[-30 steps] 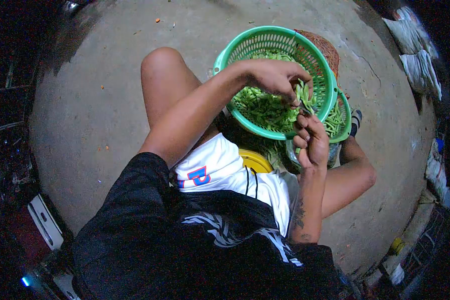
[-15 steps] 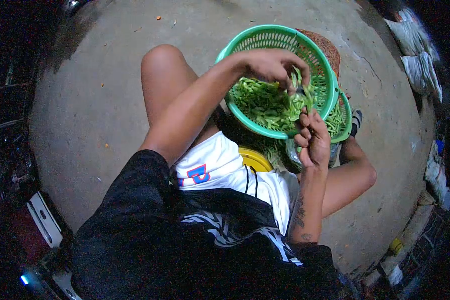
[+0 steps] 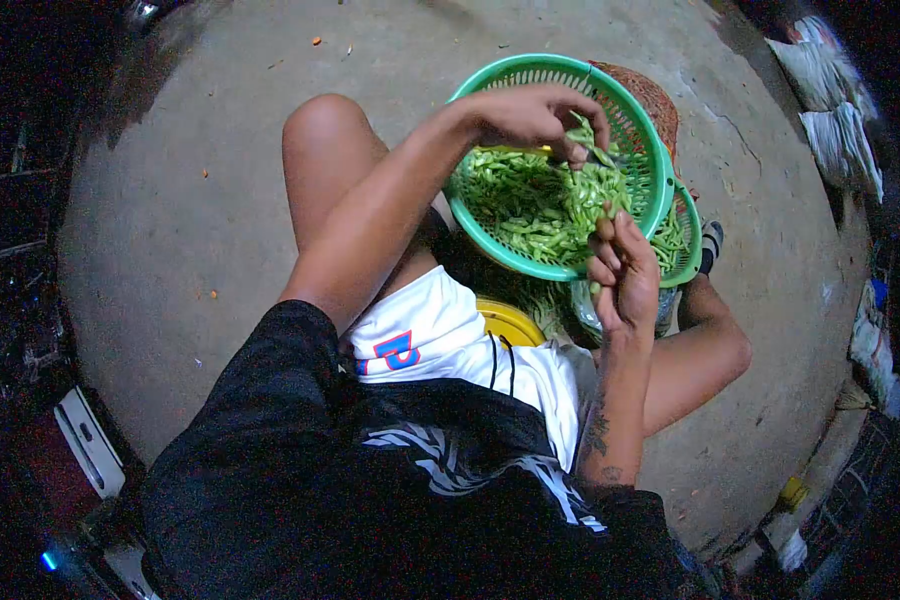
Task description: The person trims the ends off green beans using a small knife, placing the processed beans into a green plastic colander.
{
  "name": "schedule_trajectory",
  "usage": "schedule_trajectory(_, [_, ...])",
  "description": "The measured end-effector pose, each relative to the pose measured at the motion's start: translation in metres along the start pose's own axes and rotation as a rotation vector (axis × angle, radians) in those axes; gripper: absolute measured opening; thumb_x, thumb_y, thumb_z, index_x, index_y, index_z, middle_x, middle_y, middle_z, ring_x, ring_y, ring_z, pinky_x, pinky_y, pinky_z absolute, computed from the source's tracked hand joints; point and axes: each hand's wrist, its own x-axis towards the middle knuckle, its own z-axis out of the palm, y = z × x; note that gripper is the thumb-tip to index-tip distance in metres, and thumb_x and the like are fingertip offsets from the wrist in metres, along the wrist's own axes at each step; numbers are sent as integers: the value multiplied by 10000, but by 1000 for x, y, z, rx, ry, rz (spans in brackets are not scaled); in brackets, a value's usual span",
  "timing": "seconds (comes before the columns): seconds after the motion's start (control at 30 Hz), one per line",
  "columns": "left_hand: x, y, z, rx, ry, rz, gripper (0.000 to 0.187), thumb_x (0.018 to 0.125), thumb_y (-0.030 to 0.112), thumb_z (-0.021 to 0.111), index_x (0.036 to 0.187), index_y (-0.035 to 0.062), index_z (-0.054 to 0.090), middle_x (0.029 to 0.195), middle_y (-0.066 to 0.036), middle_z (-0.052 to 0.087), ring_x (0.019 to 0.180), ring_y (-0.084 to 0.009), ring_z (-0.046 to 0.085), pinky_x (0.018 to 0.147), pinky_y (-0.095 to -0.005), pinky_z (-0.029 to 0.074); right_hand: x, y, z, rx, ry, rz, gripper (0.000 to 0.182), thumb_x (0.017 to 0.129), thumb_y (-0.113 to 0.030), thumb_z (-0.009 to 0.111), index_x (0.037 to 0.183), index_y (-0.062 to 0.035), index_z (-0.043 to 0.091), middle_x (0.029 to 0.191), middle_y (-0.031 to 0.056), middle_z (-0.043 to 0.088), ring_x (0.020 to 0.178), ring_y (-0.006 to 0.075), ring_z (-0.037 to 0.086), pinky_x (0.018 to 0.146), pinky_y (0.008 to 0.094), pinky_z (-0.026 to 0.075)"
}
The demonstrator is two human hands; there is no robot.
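Observation:
My left hand [image 3: 535, 118] is closed above a large green basket [image 3: 662, 190], over the heap of cut green beans [image 3: 540, 215]. It grips what looks like a small knife; a yellow handle [image 3: 515, 150] shows under the palm and a dark blade [image 3: 600, 158] past the fingertips. Light green slices lie against the blade. Lower and to the right, my right hand [image 3: 628, 270] pinches a green bean [image 3: 607, 212] near the basket's front rim; most of the bean is hidden by the fingers. The two hands are apart.
A smaller green basket [image 3: 692, 245] with green beans sits partly under the large one. Behind is a reddish mesh sack [image 3: 655, 100]. A yellow round container [image 3: 510, 322] and a clear plastic bag [image 3: 582, 300] are near my lap. White sacks [image 3: 835, 110] lie far right.
My left hand has moved slightly up and left with the knife, away from my right hand. The long green piece that spanned the hands no longer does. My right hand stays almost in place.

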Motion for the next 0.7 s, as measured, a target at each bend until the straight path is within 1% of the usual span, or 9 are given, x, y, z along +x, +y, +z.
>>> schedule_trajectory(0.1, [-4, 6, -1, 141, 57, -25, 344, 884, 87, 748, 1206, 35, 636, 982, -44, 668, 814, -126, 611, 715, -285, 512, 3, -2, 20, 74, 149, -13, 399, 988, -46, 542, 1365, 64, 471, 1155, 166, 627, 718, 136, 467, 676, 234, 430])
schedule_trajectory(0.13, [-6, 8, 3, 143, 72, 2, 348, 890, 85, 745, 1215, 30, 632, 986, -47, 665, 797, -121, 603, 711, -289, 520, 7, -1, 7, 76, -7, -22, 493, 987, -35, 543, 1429, 93, 366, 1359, 290, 546, 978, 273, 598, 925, 353, 494])
schedule_trajectory(0.17, [-6, 10, 5, 144, 74, 1, 348, 890, 85, 745, 1215, 30, 632, 986, -47, 665, 797, -121, 603, 711, -289, 520, 6, -1, 4, 76, -8, -21, 493, 987, -35, 543, 1429, 93, 366, 1359, 290, 546, 978, 273, 598, 925, 353, 494])
schedule_trajectory(0.23, [-7, 5, 5, 129, 80, -36, 352, 896, 79, 737, 1228, 33, 632, 1006, -55, 660, 815, -124, 605, 717, -295, 525, -4, 0, 26, -108, 60, -52, 552, 972, -28, 560, 1453, 79, 313, 1422, 333, 501, 1247, 381, 583, 1082, 439, 472])
schedule_trajectory(0.27, [-7, 3, 3, 130, 82, -37, 352, 896, 79, 737, 1228, 33, 632, 1006, -55, 660, 815, -124, 605, 717, -295, 525, -3, 1, 14, -81, -21, -49, 536, 996, -37, 548, 1464, 70, 310, 1475, 347, 449, 1406, 447, 449, 1173, 485, 396])
schedule_trajectory(0.43, [-7, 6, 10, 126, 43, 6, 377, 881, 79, 742, 1241, 44, 637, 1083, -59, 663, 916, -137, 622, 781, -296, 532, 6, 1, 1, -101, 123, -238, 509, 1062, -139, 501, 1495, 53, 314, 1504, 291, 453, 1418, 390, 452, 1174, 456, 400])
schedule_trajectory(0.5, [0, 0, 23, 211, -43, 122, 403, 846, 76, 750, 1230, 29, 639, 1164, -80, 672, 1113, -181, 598, 1018, -361, 461, 10, -3, -9, 32, 130, -277, 512, 1067, -174, 502, 1502, 43, 342, 1539, 219, 451, 1453, 321, 419, 1189, 429, 382])
schedule_trajectory(0.57, [4, -1, 41, 126, -100, 149, 390, 846, 91, 751, 1214, 21, 644, 1146, -88, 681, 1164, -191, 582, 1051, -365, 434, 12, -4, -4, 87, 118, -259, 503, 1070, -188, 500, 1498, 43, 374, 1563, 168, 440, 1476, 275, 387, 1202, 406, 368])
schedule_trajectory(0.7, [10, -3, 49, 201, -69, 154, 407, 834, 144, 777, 1202, 23, 651, 1116, -95, 685, 1083, -190, 602, 978, -361, 465, 11, -3, 1, 201, 10, -166, 475, 1071, -209, 521, 1480, 14, 429, 1496, 159, 506, 1357, 251, 503, 1127, 382, 437])
